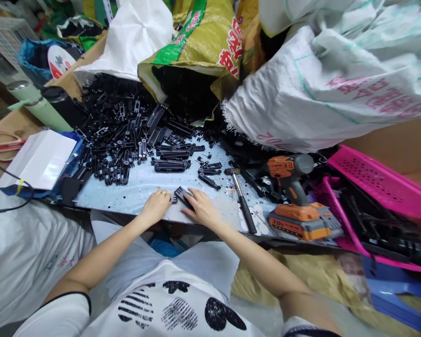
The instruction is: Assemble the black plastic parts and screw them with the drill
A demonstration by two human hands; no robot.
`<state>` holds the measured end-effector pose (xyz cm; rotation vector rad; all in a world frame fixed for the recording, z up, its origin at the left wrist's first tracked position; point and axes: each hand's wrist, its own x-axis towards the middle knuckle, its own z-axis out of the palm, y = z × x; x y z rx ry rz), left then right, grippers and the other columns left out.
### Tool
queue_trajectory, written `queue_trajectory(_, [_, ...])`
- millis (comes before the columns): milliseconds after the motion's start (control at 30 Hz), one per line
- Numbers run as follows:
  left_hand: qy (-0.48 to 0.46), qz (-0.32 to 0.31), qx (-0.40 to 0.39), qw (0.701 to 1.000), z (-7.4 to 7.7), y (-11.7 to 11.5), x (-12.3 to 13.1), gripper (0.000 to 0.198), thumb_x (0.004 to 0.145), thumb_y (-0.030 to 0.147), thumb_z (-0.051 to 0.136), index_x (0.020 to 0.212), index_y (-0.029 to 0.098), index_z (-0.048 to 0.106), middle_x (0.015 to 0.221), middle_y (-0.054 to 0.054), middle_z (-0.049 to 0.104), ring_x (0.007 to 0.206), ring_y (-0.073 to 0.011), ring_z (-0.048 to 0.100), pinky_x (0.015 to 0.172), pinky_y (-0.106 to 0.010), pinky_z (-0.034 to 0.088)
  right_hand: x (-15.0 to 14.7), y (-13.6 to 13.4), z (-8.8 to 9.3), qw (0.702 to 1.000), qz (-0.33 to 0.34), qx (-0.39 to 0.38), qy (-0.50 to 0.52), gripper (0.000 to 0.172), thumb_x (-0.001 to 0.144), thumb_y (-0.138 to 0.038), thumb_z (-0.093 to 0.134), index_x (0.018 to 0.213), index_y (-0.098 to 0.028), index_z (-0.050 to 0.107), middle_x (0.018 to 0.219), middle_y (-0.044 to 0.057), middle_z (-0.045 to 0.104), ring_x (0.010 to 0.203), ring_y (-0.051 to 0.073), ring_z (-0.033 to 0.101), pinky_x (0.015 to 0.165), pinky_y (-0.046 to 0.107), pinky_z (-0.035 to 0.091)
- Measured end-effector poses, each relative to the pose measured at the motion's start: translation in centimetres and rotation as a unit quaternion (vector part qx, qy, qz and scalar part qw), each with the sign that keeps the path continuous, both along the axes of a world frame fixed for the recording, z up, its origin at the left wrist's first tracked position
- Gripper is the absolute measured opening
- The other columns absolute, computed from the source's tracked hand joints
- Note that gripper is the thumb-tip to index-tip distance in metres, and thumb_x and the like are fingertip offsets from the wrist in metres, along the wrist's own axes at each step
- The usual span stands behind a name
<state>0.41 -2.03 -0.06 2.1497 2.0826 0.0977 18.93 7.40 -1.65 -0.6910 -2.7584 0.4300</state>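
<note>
The part point(182, 195) lies at the lower centre of the frame, on the near edge of the worktop point(140, 187), between both hands. The left hand point(156, 204) is curled, its fingertips pinching the part's left end. The right hand point(201, 209) has its fingers pressed together and laid flat over the right end. This grip appears to use the worktop as a support, so the part cannot slide or twist while both ends are held. The part is a short, flat, black plastic strip set at a slant. Finer detail is too small to tell. A pile point(119, 126) of similar black pieces covers the upper left of the worktop, spilling from open sacks point(203, 42) at the top of the frame, probably so that stock stays within reach. A hammer point(243, 201) and a drill point(294, 196) lie just right of the right hand, handles toward the person, apparently placed for quick pick-up. A pink basket point(379, 180) at the right edge holds more black pieces.
</note>
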Motion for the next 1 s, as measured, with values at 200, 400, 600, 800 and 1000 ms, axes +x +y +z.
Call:
queue_trajectory(200, [-0.302, 0.098, 0.123, 0.94, -0.5, -1.2, -0.8, 0.023, 0.094, 0.026, 0.04, 0.107, 0.015, 0.055, 0.094, -0.008, 0.059, 0.083, -0.0174, 0.059, 0.075, -0.031, 0.05, -3.2, 0.9, -0.2, 0.963, -0.109, -0.209, 0.135, 0.042, 0.094, -0.042, 0.038, 0.128, -0.023, 0.053, 0.105, 0.011, 0.063, 0.093, 0.023, 0.06, 0.084, 0.042, 0.048])
queue_trajectory(400, [-0.492, 0.167, 0.128, 0.845, 0.1, -1.4, 1.0, 0.037, 0.093, 0.037, 0.043, 0.121, 0.014, 0.053, 0.085, -0.003, 0.058, 0.057, -0.0084, 0.053, 0.055, -0.022, 0.046, -4.1, -0.7, 1.3, 0.805, -0.098, -0.53, 0.248, 0.058, 0.091, -0.054, 0.039, 0.137, -0.021, 0.043, 0.082, 0.004, 0.065, 0.057, 0.015, 0.059, 0.054, 0.03, 0.053])
queue_trajectory(600, [-0.331, 0.139, 0.193, 0.913, 1.5, -2.3, 1.6, 0.037, 0.094, 0.033, 0.042, 0.126, 0.019, 0.056, 0.092, -0.007, 0.057, 0.087, -0.0172, 0.057, 0.079, -0.031, 0.049, -2.5, 0.2, 2.6, 0.923, 0.024, -0.329, 0.197, 0.051, 0.088, -0.045, 0.052, 0.134, -0.023, 0.05, 0.104, 0.007, 0.063, 0.073, 0.014, 0.06, 0.072, 0.032, 0.053])
queue_trajectory(800, [-0.308, 0.182, 0.311, 0.88, 1.5, -1.9, 4.2, 0.035, 0.096, 0.03, 0.039, 0.124, 0.021, 0.058, 0.092, -0.008, 0.056, 0.085, -0.0163, 0.057, 0.076, -0.029, 0.05, -2.9, -0.5, 3.8, 0.944, 0.006, -0.223, 0.242, 0.048, 0.092, -0.04, 0.047, 0.138, -0.024, 0.044, 0.094, 0.006, 0.06, 0.082, 0.015, 0.06, 0.077, 0.032, 0.052])
queue_trajectory(1000, [-0.286, 0.133, 0.358, 0.879, 1.0, -1.7, 3.6, 0.036, 0.096, 0.03, 0.039, 0.124, 0.02, 0.058, 0.09, -0.008, 0.057, 0.083, -0.0148, 0.057, 0.073, -0.027, 0.051, -2.6, -1.0, 4.5, 0.953, 0.026, -0.166, 0.251, 0.05, 0.093, -0.038, 0.047, 0.14, -0.024, 0.04, 0.094, 0.007, 0.059, 0.084, 0.017, 0.058, 0.079, 0.032, 0.051])
